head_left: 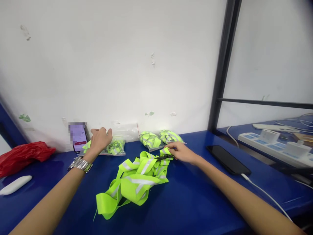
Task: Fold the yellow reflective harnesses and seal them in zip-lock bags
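A loose heap of neon-yellow reflective strap point(139, 182) with silver stripes and some black parts lies on the blue table point(195, 199). My right hand point(181, 151) pinches the heap's far right end between thumb and fingers. My left hand point(100, 140) reaches to the back beside the wall, its fingers curled and their tips hidden from me. Just beneath and beside it are clear bags of folded reflective strap point(116, 147). Two more filled bags, a left one point(149, 140) and a right one point(171, 136), lie behind the heap. A clear plastic bag point(126, 131) leans on the wall.
A lit phone point(79, 138) stands against the wall, left of my left hand. Further left are a red plastic bag point(26, 155) and a white oblong object point(16, 185). On the right lie a charging black phone point(228, 159) and a power strip point(276, 148) behind a dark metal post point(223, 65).
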`<state>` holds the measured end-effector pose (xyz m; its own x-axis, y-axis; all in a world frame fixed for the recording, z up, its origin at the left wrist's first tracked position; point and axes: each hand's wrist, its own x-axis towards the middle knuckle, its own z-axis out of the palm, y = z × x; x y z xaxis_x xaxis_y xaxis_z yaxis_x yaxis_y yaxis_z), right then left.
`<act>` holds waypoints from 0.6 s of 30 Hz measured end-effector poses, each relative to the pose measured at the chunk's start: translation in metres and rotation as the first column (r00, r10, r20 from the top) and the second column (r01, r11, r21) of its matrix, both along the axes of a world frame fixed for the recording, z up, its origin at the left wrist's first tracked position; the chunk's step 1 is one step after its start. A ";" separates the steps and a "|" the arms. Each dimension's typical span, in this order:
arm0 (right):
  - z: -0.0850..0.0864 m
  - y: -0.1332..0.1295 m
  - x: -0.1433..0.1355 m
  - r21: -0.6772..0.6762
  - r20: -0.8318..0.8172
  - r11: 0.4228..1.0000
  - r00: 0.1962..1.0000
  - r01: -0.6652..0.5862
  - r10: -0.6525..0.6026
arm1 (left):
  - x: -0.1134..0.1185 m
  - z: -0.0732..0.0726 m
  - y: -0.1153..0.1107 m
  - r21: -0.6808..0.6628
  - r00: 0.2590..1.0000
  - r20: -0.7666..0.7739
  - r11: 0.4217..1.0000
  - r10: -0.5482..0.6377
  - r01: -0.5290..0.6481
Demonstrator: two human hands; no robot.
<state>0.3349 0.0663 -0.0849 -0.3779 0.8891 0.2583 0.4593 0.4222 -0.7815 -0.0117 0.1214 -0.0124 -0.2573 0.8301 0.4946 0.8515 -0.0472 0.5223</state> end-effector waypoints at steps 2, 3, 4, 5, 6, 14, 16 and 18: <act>0.001 -0.002 -0.005 0.076 0.048 0.997 0.999 -0.001 -0.002 | 0.007 0.001 -0.017 0.037 0.990 -0.138 0.999 0.013 -0.008; 0.001 -0.002 -0.007 0.091 0.059 0.996 0.998 -0.003 -0.003 | 0.013 0.002 -0.029 0.037 0.969 -0.247 0.999 0.001 0.009; 0.000 -0.003 -0.009 0.091 0.059 0.996 0.998 -0.001 -0.005 | 0.021 0.003 -0.041 0.027 0.937 -0.349 0.999 -0.026 0.037; 0.000 -0.003 -0.010 0.080 0.068 0.997 0.998 0.004 -0.009 | 0.029 0.004 -0.055 0.022 0.907 -0.419 0.998 -0.040 0.054; -0.001 -0.003 -0.011 0.067 0.090 0.998 0.996 0.015 -0.021 | 0.038 0.003 -0.069 0.015 0.876 -0.478 0.997 -0.059 0.075; 0.007 -0.016 -0.012 0.254 0.262 0.944 0.924 0.211 -0.278 | 0.071 -0.024 -0.140 -0.313 0.566 -0.556 0.784 -0.609 0.536; 0.016 -0.025 -0.013 0.403 0.286 0.902 0.914 0.157 -0.287 | 0.066 -0.033 -0.145 -0.356 0.541 -0.551 0.766 -0.635 0.536; 0.023 -0.035 -0.018 0.463 0.379 0.885 0.914 -0.051 -0.146 | 0.061 -0.040 -0.147 -0.406 0.537 -0.523 0.748 -0.662 0.525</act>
